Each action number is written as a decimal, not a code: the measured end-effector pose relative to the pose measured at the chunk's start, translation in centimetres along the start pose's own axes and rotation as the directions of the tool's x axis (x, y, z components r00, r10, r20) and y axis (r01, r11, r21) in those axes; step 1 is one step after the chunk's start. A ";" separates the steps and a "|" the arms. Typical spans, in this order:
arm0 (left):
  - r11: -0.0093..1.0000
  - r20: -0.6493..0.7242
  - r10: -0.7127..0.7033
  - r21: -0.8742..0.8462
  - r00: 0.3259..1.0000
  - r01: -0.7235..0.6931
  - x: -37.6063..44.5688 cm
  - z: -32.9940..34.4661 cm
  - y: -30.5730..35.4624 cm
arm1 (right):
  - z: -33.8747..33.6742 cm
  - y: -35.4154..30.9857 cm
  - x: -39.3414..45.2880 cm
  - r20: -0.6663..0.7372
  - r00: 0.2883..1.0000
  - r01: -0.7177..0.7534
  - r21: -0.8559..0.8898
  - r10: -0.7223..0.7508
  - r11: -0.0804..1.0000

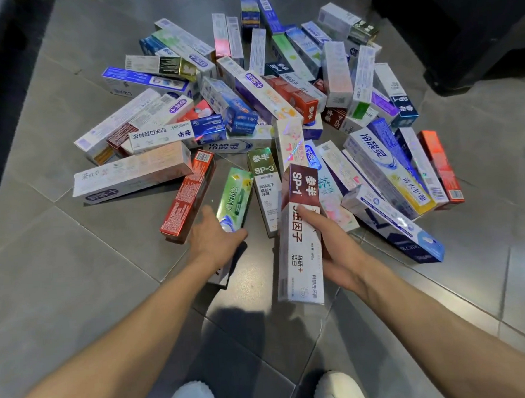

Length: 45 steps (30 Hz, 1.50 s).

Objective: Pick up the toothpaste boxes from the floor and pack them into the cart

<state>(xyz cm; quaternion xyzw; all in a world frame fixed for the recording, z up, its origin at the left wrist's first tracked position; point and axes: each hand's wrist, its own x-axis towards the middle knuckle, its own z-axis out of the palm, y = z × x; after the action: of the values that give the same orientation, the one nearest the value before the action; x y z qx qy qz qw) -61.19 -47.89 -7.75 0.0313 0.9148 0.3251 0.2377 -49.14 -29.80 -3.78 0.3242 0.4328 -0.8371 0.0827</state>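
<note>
The left hand (216, 236) hides the near end of a green box (235, 197) and most of a white box (221, 278) under the wrist. Two white shoes (339, 389) are cut off by the near edge.

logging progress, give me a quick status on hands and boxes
Right hand holds the SP-1 box. Left hand grips the green box. Pile of boxes on floor; cart unseen.
</note>
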 end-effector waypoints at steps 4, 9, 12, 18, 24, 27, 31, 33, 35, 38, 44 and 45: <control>0.954 0.163 0.003 -0.295 0.987 0.046 -1.0 -1.7 0.3 | 1.0 0.0 0.5 0.058 0.998 0.032 -0.009 -0.032 0.999; 0.805 0.229 -0.009 -0.575 0.973 0.143 -2.7 -3.0 1.6 | 2.3 -0.9 1.3 -0.048 0.988 0.141 -0.129 -0.149 0.982; 0.670 0.209 -0.033 -0.721 0.977 0.177 -4.7 -5.1 4.0 | 3.9 -3.2 0.1 -0.101 0.981 0.154 -0.137 -0.168 0.978; 0.658 0.191 0.024 -0.742 0.981 0.128 -11.1 -13.9 13.0 | 8.8 -11.7 -9.1 -0.050 0.987 0.147 -0.073 -0.150 0.986; 0.604 0.271 0.096 -0.781 0.958 0.161 -21.4 -26.7 27.0 | 15.2 -25.7 -23.8 -0.070 0.982 0.169 -0.069 -0.174 0.983; 0.653 0.280 0.154 -0.749 0.947 0.115 -27.3 -33.8 35.3 | 18.9 -34.0 -32.8 -0.056 0.974 0.213 -0.075 -0.218 0.974; 0.683 0.239 0.224 -0.730 0.945 0.022 -34.6 -42.2 46.5 | 23.1 -44.6 -44.4 -0.070 0.951 0.294 -0.083 -0.300 0.952; 0.687 0.222 0.262 -0.727 0.939 -0.020 -37.7 -45.5 51.8 | 24.7 -49.2 -49.3 -0.098 0.936 0.332 -0.066 -0.337 0.941; 0.704 0.209 0.310 -0.707 0.928 -0.076 -40.4 -48.2 56.3 | 26.2 -53.1 -53.8 -0.135 0.920 0.367 -0.035 -0.369 0.929; 0.673 0.209 0.353 -0.733 0.912 -0.093 -44.1 -50.9 62.0 | 27.1 -58.0 -59.2 -0.210 0.868 0.445 -0.070 -0.449 0.893; 0.634 0.205 0.447 -0.760 0.871 -0.146 -50.6 -53.1 69.4 | 26.9 -63.9 -68.2 -0.256 0.792 0.561 -0.049 -0.553 0.826; 0.629 0.204 0.465 -0.761 0.862 -0.159 -51.4 -53.0 70.1 | 26.6 -64.3 -69.3 -0.270 0.775 0.582 -0.045 -0.571 0.812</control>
<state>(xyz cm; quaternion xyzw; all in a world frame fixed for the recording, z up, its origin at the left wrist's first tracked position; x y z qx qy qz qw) -46.66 -34.32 92.11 0.1595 0.6268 0.6815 0.3424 -34.80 -21.03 92.98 0.2892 0.5010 -0.7783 -0.2441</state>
